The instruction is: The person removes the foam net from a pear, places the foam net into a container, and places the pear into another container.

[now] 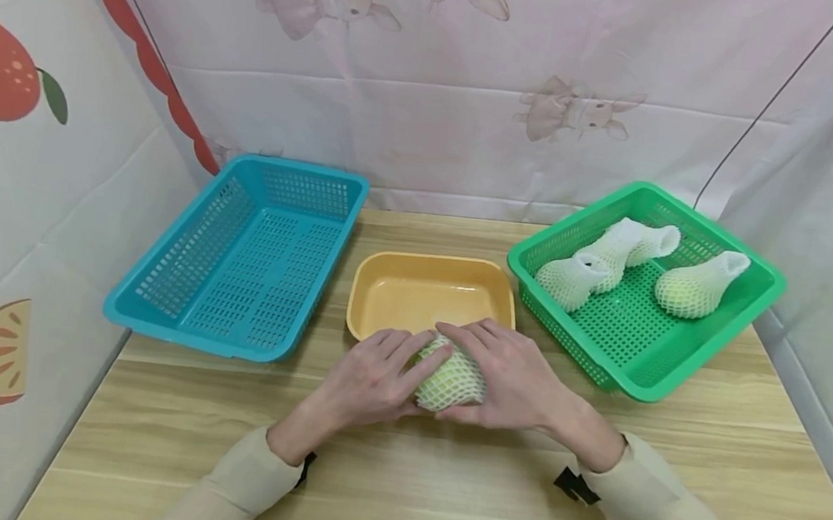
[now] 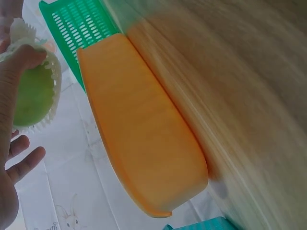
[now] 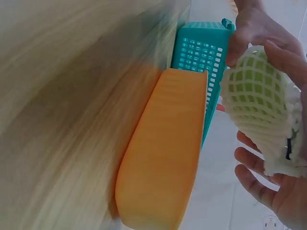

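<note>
A green fruit (image 1: 452,381) in a white foam net sleeve is held between both hands, at the near side of the yellow tray. My left hand (image 1: 373,380) grips it from the left, with the thumb over the net. From the right, my right hand (image 1: 514,380) holds it with fingers over the top and thumb low on the near side. In the left wrist view, part of the fruit's smooth green skin (image 2: 36,96) shows bare beside the net's edge. The net (image 3: 254,96) still covers the side seen in the right wrist view.
The yellow tray (image 1: 358,296) stands just beyond the hands. A blue basket (image 1: 234,276) without contents sits at left. The green basket (image 1: 628,331) at right contains several net-wrapped fruits (image 1: 688,288). Printed cloth (image 1: 435,145) hangs behind the wooden table (image 1: 439,497).
</note>
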### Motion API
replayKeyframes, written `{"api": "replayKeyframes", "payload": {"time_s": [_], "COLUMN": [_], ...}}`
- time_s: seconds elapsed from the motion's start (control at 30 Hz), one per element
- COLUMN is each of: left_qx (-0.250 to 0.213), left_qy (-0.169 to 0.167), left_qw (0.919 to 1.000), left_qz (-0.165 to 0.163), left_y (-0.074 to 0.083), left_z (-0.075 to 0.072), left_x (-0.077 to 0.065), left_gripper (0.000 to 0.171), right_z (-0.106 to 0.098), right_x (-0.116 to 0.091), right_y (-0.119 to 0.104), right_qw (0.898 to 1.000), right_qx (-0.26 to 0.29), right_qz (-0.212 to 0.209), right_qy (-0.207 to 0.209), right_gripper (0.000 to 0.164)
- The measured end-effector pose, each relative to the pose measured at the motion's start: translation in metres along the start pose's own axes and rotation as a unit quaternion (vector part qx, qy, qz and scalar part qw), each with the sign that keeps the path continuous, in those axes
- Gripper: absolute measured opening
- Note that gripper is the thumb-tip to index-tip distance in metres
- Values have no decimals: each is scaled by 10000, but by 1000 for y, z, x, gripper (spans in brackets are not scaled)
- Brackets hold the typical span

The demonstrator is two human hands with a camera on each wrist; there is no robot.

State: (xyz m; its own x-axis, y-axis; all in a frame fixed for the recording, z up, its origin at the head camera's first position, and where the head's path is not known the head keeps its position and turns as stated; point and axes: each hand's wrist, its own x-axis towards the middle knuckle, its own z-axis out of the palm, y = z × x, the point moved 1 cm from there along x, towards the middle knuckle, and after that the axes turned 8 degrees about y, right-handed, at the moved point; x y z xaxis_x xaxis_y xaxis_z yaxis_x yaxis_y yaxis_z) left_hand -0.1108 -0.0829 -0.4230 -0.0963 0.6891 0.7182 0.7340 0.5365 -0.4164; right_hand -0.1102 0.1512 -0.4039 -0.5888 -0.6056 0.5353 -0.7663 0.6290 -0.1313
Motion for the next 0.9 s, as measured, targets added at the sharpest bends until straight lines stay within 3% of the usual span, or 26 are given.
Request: {"api": "replayKeyframes", "payload": {"time_s": [0.27,0.6,0.9], "left_qx": [-160,-468,-391], "left_qy": [97,71,5], "left_qw": [9998,9976,9974], "left_qz": [-30,-514,-602], "left_y": [-1,-9,-18], "left_z": [0,-5,-11], "left_x": [-1,-7,-9], "left_gripper": [75,95,100], "right_z": [3,-1,-2], "right_x": [-1,-4,-8], "right_y": [1,4,8], "right_qw": [9995,9972,9964], "right_qx": [259,559,594], "right_qz": [125,202,201], "right_qy": [147,447,572], "right_gripper": [96,96,97]}}
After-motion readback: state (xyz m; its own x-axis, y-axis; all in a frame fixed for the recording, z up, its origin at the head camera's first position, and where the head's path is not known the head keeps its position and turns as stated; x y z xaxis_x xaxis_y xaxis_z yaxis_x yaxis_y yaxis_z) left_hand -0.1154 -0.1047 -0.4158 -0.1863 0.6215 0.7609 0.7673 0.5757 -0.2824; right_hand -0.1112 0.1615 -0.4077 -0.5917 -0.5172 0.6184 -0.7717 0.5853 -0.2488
